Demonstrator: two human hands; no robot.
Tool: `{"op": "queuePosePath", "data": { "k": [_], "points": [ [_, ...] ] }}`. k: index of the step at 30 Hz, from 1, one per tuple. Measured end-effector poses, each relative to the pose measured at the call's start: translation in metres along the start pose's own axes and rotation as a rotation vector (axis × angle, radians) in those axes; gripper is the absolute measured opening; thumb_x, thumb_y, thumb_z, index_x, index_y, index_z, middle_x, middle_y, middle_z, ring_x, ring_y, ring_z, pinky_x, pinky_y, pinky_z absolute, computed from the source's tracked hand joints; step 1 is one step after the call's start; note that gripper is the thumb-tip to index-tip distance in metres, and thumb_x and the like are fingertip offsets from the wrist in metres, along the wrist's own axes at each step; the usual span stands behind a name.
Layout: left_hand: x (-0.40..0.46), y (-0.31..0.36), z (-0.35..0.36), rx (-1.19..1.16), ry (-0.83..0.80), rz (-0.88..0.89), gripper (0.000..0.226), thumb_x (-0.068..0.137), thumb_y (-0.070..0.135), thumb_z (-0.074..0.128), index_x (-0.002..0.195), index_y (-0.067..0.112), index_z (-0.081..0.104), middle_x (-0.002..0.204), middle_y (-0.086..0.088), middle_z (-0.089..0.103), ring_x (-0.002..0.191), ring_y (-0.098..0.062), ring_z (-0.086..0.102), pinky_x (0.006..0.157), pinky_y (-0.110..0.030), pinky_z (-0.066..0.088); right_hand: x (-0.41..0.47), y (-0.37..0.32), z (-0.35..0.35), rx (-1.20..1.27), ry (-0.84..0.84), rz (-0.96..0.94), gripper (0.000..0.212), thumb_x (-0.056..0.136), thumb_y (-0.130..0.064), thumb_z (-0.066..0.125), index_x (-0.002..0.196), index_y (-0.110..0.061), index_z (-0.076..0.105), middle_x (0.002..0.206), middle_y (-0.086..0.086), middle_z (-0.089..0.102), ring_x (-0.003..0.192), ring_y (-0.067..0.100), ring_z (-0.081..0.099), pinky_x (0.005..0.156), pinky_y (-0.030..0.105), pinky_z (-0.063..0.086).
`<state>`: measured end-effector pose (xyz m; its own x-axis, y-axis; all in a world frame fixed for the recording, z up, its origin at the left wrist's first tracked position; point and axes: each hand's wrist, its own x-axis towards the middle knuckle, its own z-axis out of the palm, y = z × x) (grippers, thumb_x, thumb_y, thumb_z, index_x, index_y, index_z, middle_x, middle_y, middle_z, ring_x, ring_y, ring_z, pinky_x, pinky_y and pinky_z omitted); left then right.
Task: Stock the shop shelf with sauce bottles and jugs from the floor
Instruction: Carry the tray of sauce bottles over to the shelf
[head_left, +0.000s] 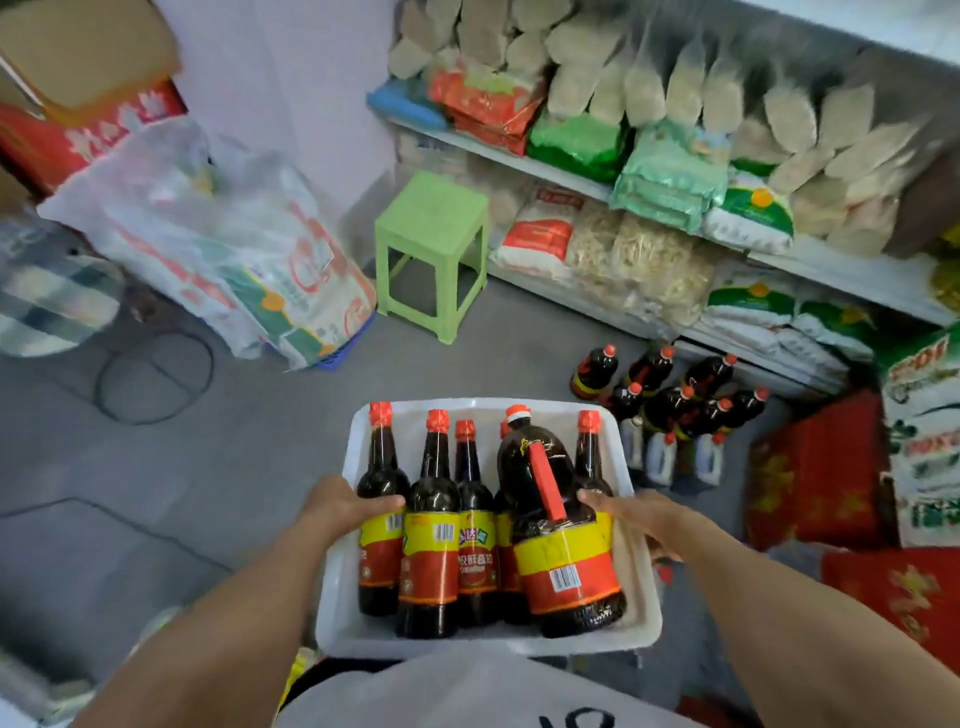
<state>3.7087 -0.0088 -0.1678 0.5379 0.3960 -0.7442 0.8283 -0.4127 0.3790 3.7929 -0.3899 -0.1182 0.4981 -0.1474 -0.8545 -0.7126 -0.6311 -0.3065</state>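
I carry a white plastic tray (467, 647) in front of my chest. It holds several dark sauce bottles (431, 525) with red caps and yellow-red labels, plus one dark jug (561, 540) with a red handle. My left hand (343, 501) grips the tray's left rim, thumb against the leftmost bottle. My right hand (641, 512) grips the right rim, fingers reaching toward the jug. On the floor by the shelf foot stands a cluster of dark jugs (670, 400) and some pale ones (662, 457).
The shelf (566, 176) at right is packed with noodle and rice bags. A green plastic stool (434, 249) stands on the grey floor ahead. Big sacks (223, 244) lean at left. Red cartons (826, 473) sit at right, and a cable loop (156, 379) lies on the floor.
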Motion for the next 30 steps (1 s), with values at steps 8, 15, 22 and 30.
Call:
{"op": "queuePosePath", "data": {
  "k": [8, 15, 22, 30],
  "points": [
    [0.13, 0.102, -0.134, 0.059, 0.013, 0.026, 0.113, 0.055, 0.065, 0.087, 0.135, -0.005, 0.047, 0.135, -0.021, 0.053, 0.12, -0.033, 0.055, 0.085, -0.033, 0.045, 0.053, -0.182, 0.011, 0.112, 0.001, -0.043, 0.09, 0.062, -0.061, 0.086, 0.125, -0.007, 0.052, 0.099, 0.006, 0.062, 0.082, 0.02, 0.058, 0.075, 0.036, 0.048],
    [0.243, 0.175, -0.212, 0.066, 0.033, 0.006, 0.105, 0.052, 0.071, 0.085, 0.126, 0.002, 0.055, 0.122, -0.015, 0.062, 0.108, -0.03, 0.059, 0.081, -0.037, 0.051, 0.131, -0.322, -0.002, 0.087, -0.061, -0.029, 0.081, 0.064, -0.064, 0.083, 0.114, -0.007, 0.054, 0.088, 0.002, 0.062, 0.079, 0.019, 0.059, 0.073, 0.037, 0.048],
    [0.332, 0.255, -0.268, 0.081, 0.075, -0.077, 0.098, 0.058, 0.069, 0.082, 0.113, -0.007, 0.055, 0.107, -0.022, 0.066, 0.093, -0.033, 0.065, 0.063, -0.033, 0.05, 0.214, -0.458, -0.03, -0.005, -0.096, -0.101, 0.101, 0.067, -0.066, 0.08, 0.137, -0.001, 0.047, 0.118, 0.013, 0.059, 0.103, 0.028, 0.059, 0.075, 0.037, 0.048],
    [0.433, 0.364, -0.332, 0.041, 0.067, -0.039, 0.096, 0.058, 0.071, 0.081, 0.118, 0.0, 0.055, 0.106, -0.017, 0.063, 0.093, -0.031, 0.063, 0.063, -0.032, 0.05, 0.28, -0.587, -0.07, 0.015, -0.013, -0.081, 0.072, 0.072, -0.059, 0.081, 0.11, -0.004, 0.055, 0.077, 0.0, 0.053, 0.064, 0.013, 0.053, 0.048, 0.026, 0.04]
  ]
}}
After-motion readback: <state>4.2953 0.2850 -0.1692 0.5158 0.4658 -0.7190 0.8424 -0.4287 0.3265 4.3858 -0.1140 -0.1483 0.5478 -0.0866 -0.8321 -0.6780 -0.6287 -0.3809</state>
